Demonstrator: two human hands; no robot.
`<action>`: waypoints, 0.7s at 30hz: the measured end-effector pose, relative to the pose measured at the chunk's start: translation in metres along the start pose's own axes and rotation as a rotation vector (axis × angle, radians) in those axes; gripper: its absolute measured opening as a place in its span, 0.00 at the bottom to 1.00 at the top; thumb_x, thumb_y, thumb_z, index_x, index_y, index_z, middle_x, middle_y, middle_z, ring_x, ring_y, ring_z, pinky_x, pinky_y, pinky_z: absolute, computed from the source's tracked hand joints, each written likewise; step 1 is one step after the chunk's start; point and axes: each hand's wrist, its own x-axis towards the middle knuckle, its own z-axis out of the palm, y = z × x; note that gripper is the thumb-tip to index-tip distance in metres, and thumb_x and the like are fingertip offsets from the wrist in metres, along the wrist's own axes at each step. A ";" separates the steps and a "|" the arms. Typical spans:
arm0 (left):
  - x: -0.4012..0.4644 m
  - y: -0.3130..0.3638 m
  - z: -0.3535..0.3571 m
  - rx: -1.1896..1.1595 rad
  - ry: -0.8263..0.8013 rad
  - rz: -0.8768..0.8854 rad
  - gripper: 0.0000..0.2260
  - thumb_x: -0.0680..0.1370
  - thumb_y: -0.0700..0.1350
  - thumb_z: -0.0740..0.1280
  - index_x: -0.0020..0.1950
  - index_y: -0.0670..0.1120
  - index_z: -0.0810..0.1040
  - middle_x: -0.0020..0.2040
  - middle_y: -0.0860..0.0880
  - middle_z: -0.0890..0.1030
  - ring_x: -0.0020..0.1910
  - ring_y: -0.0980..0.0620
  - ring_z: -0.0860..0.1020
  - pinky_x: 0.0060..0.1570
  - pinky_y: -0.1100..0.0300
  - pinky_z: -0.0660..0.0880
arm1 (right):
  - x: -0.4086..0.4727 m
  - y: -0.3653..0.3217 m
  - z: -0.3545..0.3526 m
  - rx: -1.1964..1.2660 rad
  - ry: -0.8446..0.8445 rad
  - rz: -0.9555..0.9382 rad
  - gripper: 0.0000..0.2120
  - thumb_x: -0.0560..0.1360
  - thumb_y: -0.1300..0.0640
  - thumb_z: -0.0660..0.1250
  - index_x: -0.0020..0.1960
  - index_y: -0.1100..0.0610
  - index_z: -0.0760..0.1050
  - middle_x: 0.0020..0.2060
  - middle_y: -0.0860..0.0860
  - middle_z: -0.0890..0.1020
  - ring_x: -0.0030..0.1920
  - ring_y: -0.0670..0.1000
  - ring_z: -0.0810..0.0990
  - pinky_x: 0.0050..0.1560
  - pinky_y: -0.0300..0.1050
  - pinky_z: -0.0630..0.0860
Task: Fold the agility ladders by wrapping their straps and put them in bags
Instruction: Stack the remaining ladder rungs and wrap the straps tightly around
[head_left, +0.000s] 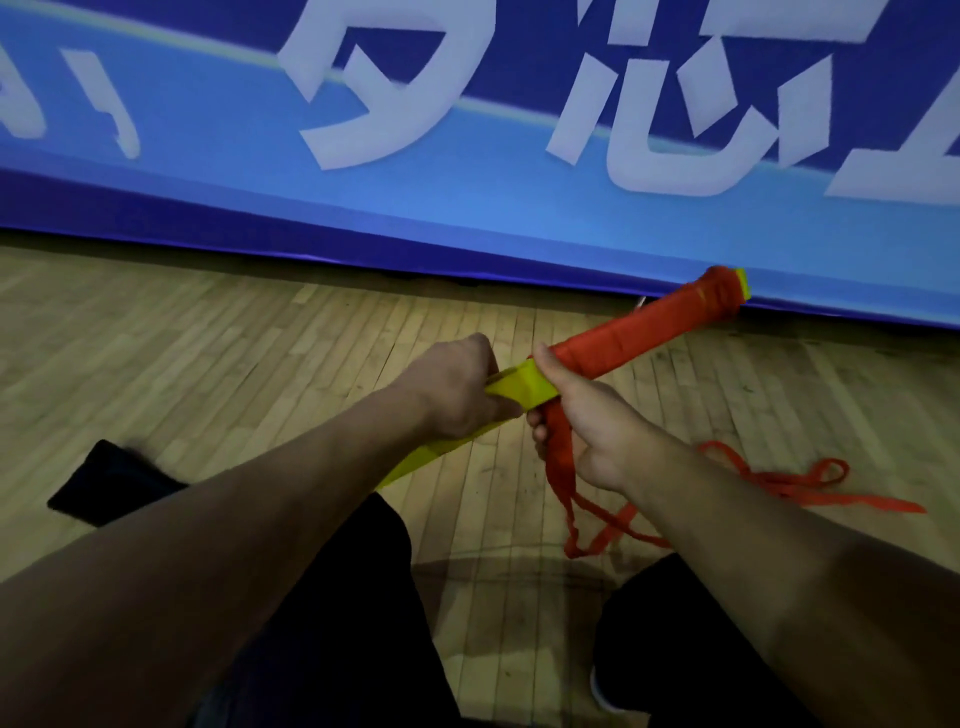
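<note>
Your left hand (457, 389) grips the ladder bundle (519, 384) at its near-left part, your right hand (587, 431) just beside it toward the strap-wrapped far-right end. The loose strap (779, 483) trails on the floor (260, 338) right of your knees. A bag (109, 483) lies left; the banner (467, 208) stands behind.

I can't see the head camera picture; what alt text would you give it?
Two bare hands hold a bundle of yellow ladder rungs above a wooden floor: the left hand grips the bare yellow end, the right hand holds the red strap wound round the far half. Loose strap trails on the floor before a blue banner.
</note>
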 end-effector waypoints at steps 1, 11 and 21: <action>0.001 0.000 -0.002 0.017 -0.013 0.003 0.21 0.76 0.55 0.71 0.63 0.47 0.71 0.52 0.49 0.75 0.50 0.51 0.74 0.44 0.58 0.70 | 0.001 0.001 -0.001 0.011 -0.015 -0.011 0.19 0.77 0.38 0.67 0.48 0.54 0.80 0.30 0.51 0.77 0.27 0.46 0.75 0.32 0.42 0.75; -0.005 -0.011 -0.001 -0.537 -0.395 -0.093 0.21 0.77 0.38 0.70 0.66 0.47 0.67 0.54 0.41 0.79 0.41 0.48 0.81 0.35 0.55 0.79 | 0.003 -0.008 -0.001 -0.082 -0.058 0.007 0.29 0.75 0.32 0.64 0.53 0.59 0.79 0.29 0.52 0.78 0.28 0.49 0.77 0.32 0.42 0.75; 0.002 -0.004 0.010 -0.038 -0.103 0.021 0.21 0.78 0.60 0.65 0.65 0.49 0.70 0.53 0.48 0.77 0.49 0.50 0.78 0.46 0.55 0.75 | 0.002 0.005 -0.003 0.045 0.073 0.036 0.18 0.76 0.41 0.70 0.51 0.57 0.82 0.27 0.49 0.77 0.26 0.46 0.74 0.33 0.42 0.74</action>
